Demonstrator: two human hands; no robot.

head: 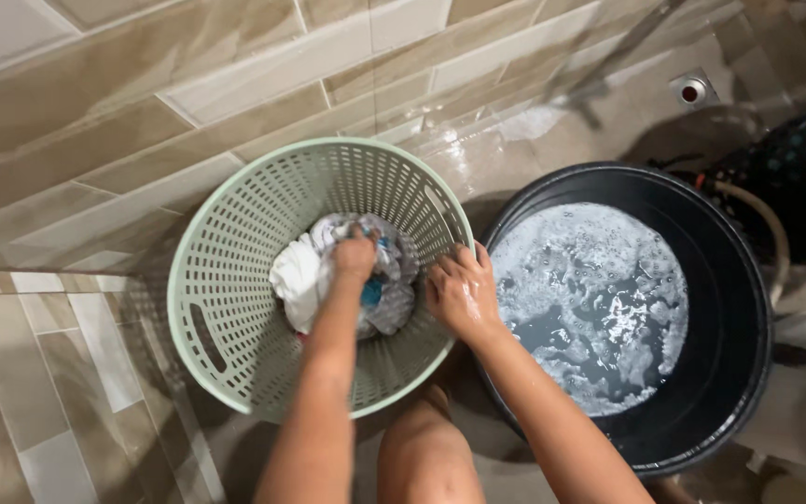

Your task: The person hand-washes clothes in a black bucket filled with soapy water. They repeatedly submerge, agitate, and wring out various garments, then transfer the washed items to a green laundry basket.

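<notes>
A pale green perforated laundry basket (226, 280) stands on the tiled floor at the left. Inside it lies a heap of wet clothes (298, 275), white and grey with some blue. My left hand (354, 254) reaches down into the basket and is closed on the clothes. My right hand (462, 291) grips the basket's right rim, wet and shiny. To the right sits a black tub (729, 308) holding soapy, foamy water (599, 299).
Beige and brown tiles cover the wall and the wet floor. A floor drain (691, 91) is at the upper right. A dark patterned object with a pale hose (799, 177) stands at the far right. My bare knee (422, 448) is between my arms.
</notes>
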